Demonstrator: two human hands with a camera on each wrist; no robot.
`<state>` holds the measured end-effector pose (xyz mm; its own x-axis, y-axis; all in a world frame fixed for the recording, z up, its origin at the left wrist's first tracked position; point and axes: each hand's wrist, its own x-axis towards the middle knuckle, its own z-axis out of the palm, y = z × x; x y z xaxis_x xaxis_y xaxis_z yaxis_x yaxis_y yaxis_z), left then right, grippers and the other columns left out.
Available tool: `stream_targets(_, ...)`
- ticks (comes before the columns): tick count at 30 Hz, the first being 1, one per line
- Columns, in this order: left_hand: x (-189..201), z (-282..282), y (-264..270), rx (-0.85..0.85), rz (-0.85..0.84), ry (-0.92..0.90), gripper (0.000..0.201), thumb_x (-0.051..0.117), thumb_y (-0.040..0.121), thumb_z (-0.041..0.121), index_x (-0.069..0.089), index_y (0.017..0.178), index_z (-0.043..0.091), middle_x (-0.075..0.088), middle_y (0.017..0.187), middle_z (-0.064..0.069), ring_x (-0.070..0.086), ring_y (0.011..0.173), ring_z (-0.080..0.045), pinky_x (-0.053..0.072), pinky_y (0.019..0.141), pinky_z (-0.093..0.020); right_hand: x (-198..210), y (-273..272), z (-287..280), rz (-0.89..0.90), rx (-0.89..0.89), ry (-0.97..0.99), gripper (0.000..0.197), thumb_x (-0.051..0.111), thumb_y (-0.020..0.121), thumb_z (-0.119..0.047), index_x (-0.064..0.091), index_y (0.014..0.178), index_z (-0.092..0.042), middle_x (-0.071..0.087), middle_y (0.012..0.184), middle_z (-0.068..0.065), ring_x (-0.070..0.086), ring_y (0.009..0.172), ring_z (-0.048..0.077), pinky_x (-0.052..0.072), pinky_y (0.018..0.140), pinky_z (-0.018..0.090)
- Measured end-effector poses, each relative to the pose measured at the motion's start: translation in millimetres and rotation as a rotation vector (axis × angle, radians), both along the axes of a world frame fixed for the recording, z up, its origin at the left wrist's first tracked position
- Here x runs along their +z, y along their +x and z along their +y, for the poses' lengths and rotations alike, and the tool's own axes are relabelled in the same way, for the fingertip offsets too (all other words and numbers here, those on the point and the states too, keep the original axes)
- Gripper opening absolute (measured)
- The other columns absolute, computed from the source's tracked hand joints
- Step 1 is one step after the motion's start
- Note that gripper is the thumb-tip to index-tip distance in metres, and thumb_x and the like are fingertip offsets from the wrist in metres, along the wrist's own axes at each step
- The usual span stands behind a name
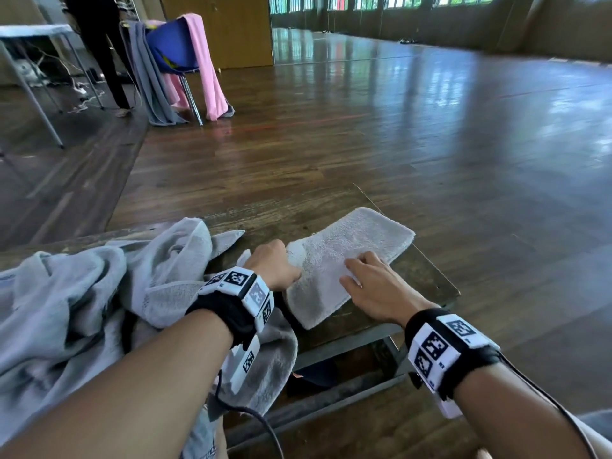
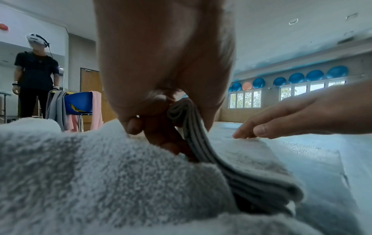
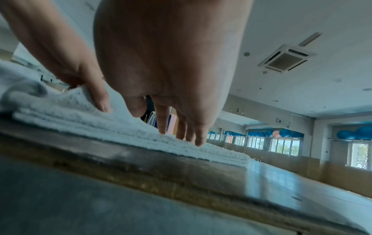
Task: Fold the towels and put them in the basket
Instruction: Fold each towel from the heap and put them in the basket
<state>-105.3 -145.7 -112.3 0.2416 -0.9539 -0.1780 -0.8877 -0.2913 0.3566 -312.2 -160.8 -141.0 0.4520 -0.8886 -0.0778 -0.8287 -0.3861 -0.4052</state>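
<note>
A folded pale grey towel (image 1: 347, 256) lies flat on the wooden table (image 1: 284, 217). My left hand (image 1: 293, 276) grips its left edge; in the left wrist view the fingers (image 2: 171, 143) pinch the stacked layers of the folded towel (image 2: 251, 159). My right hand (image 1: 352, 271) rests on top of the towel near its front edge, and its straight fingertips (image 3: 181, 135) press the folded towel (image 3: 120, 127) down. A heap of unfolded grey towels (image 1: 82, 293) covers the left of the table under my left forearm. No basket is in view.
The table's right corner (image 1: 450, 289) lies just beyond the folded towel, with wooden floor (image 1: 430, 144) past it. At the back left, a blue chair (image 1: 175, 51) is draped with pink and grey towels. A person (image 1: 99, 44) stands beside a white table (image 1: 33, 31).
</note>
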Motion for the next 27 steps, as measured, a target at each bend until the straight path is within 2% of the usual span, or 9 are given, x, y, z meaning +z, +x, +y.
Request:
stream_targets(5, 7.0, 10.6, -3.8, -0.003, 0.342, -0.128, 0.058, 0.07, 0.083, 0.019, 0.03, 0.124, 0.028, 0.053, 0.081, -0.001, 0.054, 0.066, -0.018, 0.041, 0.06, -0.031, 7.4, 1.4, 21.7, 0.014, 0.131, 0.037, 0.052, 0.045, 0.098, -0.04, 0.04, 0.148, -0.029, 0.045, 0.137, 0.002, 0.042, 0.132, 0.022, 0.041, 0.108, 0.042)
stream_targets(9, 15.2, 20.5, -7.9, -0.069, 0.505, -0.218, 0.02, 0.063, 0.087, 0.012, 0.062, 0.107, 0.018, 0.043, 0.065, 0.004, 0.041, 0.045, -0.002, 0.035, 0.048, -0.014, 1.6, -8.7, 47.9, 0.077, 0.194, 0.022, 0.1, 0.059, 0.072, -0.075, 0.02, 0.155, -0.035, 0.028, 0.152, -0.006, 0.034, 0.14, 0.021, 0.029, 0.116, 0.036)
stream_targets(12, 26.7, 31.9, -19.1, 0.012, 0.754, -0.176, 0.008, 0.061, 0.09, 0.007, 0.065, 0.096, 0.003, 0.054, 0.054, 0.0, 0.05, 0.035, -0.001, 0.037, 0.037, -0.012, -2.6, -10.8, 66.0, 0.074, 0.161, -0.062, 0.127, 0.061, 0.058, -0.087, 0.009, 0.158, -0.03, 0.028, 0.155, -0.005, 0.028, 0.143, 0.019, 0.022, 0.12, 0.037)
stream_targets(14, 36.7, 38.9, -24.3, 0.042, 0.985, -0.032, 0.009, 0.058, 0.089, 0.01, 0.06, 0.09, 0.001, 0.066, 0.058, -0.006, 0.063, 0.046, -0.016, 0.043, 0.044, -0.02, -2.9, -11.6, 71.0, -0.001, 0.111, -0.155, 0.109, 0.068, 0.066, -0.076, 0.024, 0.153, -0.027, 0.041, 0.144, -0.007, 0.038, 0.135, 0.018, 0.03, 0.114, 0.034)
stream_targets(16, 43.5, 43.7, -25.7, -0.018, 1.049, 0.144, 0.016, 0.05, 0.086, 0.014, 0.059, 0.09, 0.001, 0.069, 0.072, -0.012, 0.067, 0.059, -0.028, 0.039, 0.048, -0.024, 1.2, -16.3, 71.2, -0.097, 0.077, -0.255, 0.058, 0.069, 0.081, -0.048, 0.047, 0.131, -0.03, 0.056, 0.123, -0.01, 0.053, 0.117, 0.018, 0.042, 0.095, 0.033)
stream_targets(18, 46.6, 46.2, -23.6, -0.098, 0.95, 0.174, 0.023, 0.045, 0.085, 0.006, 0.061, 0.1, -0.002, 0.067, 0.078, -0.013, 0.067, 0.065, -0.03, 0.037, 0.053, -0.028, 10.1, -22.9, 69.7, -0.252, 0.023, -0.262, 0.017, 0.061, 0.085, -0.024, 0.057, 0.1, -0.031, 0.063, 0.093, -0.011, 0.061, 0.089, 0.015, 0.046, 0.071, 0.032)
stream_targets(21, 45.7, 47.6, -15.9, -0.23, 0.584, 0.034, 0.026, 0.053, 0.088, -0.004, 0.061, 0.112, 0.001, 0.063, 0.078, -0.005, 0.058, 0.063, -0.017, 0.041, 0.06, -0.03, 22.5, -37.2, 61.4, -0.505, -0.084, -0.187, 0.015, 0.064, 0.086, -0.014, 0.06, 0.079, -0.027, 0.06, 0.062, -0.01, 0.053, 0.056, 0.004, 0.041, 0.052, 0.021)
stream_targets(25, 41.6, 41.7, -16.1, -0.256, 0.462, 0.034, 0.017, 0.067, 0.088, 0.003, 0.066, 0.074, 0.012, 0.06, 0.06, 0.003, 0.048, 0.05, -0.006, 0.038, 0.05, -0.017, 32.6, -55.4, 54.8, -0.678, -0.13, 0.039, 0.007, 0.074, 0.087, -0.012, 0.07, 0.085, -0.018, 0.066, 0.07, -0.006, 0.058, 0.063, 0.009, 0.049, 0.063, 0.03)
stream_targets(27, 42.3, 32.8, -22.7, -0.232, 0.484, 0.098, 0.013, 0.072, 0.088, 0.014, 0.069, 0.075, 0.012, 0.06, 0.06, 0.005, 0.052, 0.049, -0.003, 0.04, 0.048, -0.016, 35.2, -64.0, 50.8, -0.773, -0.188, 0.222, 0.01, 0.075, 0.089, -0.009, 0.071, 0.097, -0.013, 0.075, 0.087, 0.006, 0.072, 0.077, 0.021, 0.061, 0.075, 0.04)
